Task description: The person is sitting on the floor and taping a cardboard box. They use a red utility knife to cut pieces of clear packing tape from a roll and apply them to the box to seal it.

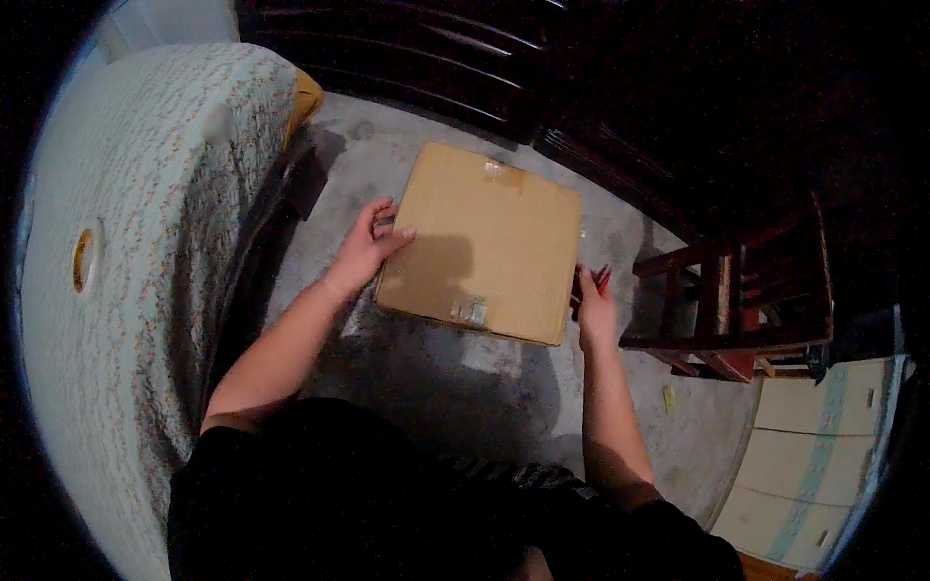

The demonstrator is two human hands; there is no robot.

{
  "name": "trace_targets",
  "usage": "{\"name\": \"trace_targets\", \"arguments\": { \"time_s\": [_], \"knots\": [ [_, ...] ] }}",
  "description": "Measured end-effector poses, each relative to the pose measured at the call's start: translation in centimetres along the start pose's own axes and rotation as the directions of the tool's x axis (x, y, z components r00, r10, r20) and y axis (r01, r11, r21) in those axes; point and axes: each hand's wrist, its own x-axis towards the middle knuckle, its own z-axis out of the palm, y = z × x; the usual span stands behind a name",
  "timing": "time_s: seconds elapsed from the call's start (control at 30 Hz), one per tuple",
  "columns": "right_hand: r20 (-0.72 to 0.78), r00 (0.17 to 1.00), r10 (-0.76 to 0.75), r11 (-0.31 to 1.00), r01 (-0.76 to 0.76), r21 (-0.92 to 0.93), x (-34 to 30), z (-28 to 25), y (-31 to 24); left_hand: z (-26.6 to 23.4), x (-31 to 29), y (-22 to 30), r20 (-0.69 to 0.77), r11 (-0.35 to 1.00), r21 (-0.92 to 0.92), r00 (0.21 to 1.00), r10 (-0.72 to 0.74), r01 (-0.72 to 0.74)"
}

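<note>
A closed cardboard box [504, 232] is in front of me, its flat top facing up. Pieces of clear tape show at its far and near edges. My left hand [371, 242] is at the box's left side, thumb over the top edge and fingers along the side wall. By the right side of the box, my right hand [596, 308] is closed around a small red and black tool [604, 279]. The fingers hide most of that tool, so its kind is unclear. Whether the box rests on the floor or is lifted, I cannot tell.
To the left stands a bed with a pale patterned cover [145, 194], a tape roll [87, 255] on it. A dark wooden chair [722, 300] is on the right, near a cream drawer cabinet [799, 441]. Dark furniture [407, 58] lines the far side of the grey floor [354, 145].
</note>
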Motion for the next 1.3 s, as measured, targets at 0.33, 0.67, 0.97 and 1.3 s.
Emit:
{"name": "trace_targets", "arguments": {
  "time_s": [0.33,0.67,0.97,1.3],
  "knots": [
    [-0.166,0.963,-0.213,0.976,0.218,0.017,-0.4,0.7,2.4,0.6,-2.6,1.2,0.159,0.941,0.303,0.981,0.108,-0.153],
    [-0.119,0.950,-0.290,0.957,0.291,-0.004,-0.4,-0.9,4.6,0.5,-1.8,-5.5,0.256,0.962,0.112,0.943,0.213,-0.248],
    [-0.042,0.969,-0.243,0.969,0.244,0.023,-0.9,-3.2,13.0,1.7,-2.1,-6.6,0.160,0.826,0.400,0.918,0.363,-0.397],
    [0.027,0.799,-0.601,0.756,0.579,-0.307,-2.7,-1.4,3.5,6.4,-2.1,0.5,0.746,-0.135,0.627,0.541,0.390,-0.767]
  ]
}}
